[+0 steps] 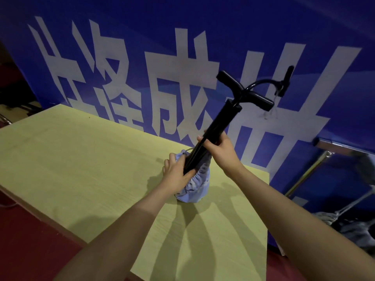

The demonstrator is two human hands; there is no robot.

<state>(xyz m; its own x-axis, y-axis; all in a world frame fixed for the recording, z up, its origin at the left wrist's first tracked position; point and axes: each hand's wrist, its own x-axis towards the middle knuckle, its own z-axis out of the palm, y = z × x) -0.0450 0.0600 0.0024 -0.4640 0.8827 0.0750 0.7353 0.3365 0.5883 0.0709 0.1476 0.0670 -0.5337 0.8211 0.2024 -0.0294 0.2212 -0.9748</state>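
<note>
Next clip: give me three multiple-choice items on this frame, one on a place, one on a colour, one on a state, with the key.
1. Where is the lower end of the pump?
A. inside the bag
B. on the floor
C. in a bucket

2. What colour is the bag?
A. red
B. light blue
C. black

3. What is the right hand doing?
A. hanging open
B. gripping the pump's barrel
C. pressing the handle

Key:
1 A, the barrel runs down into the bag's gathered mouth, which the left hand holds.
2 B, its cloth is pale blue.
3 B, its fingers wrap the barrel.
</note>
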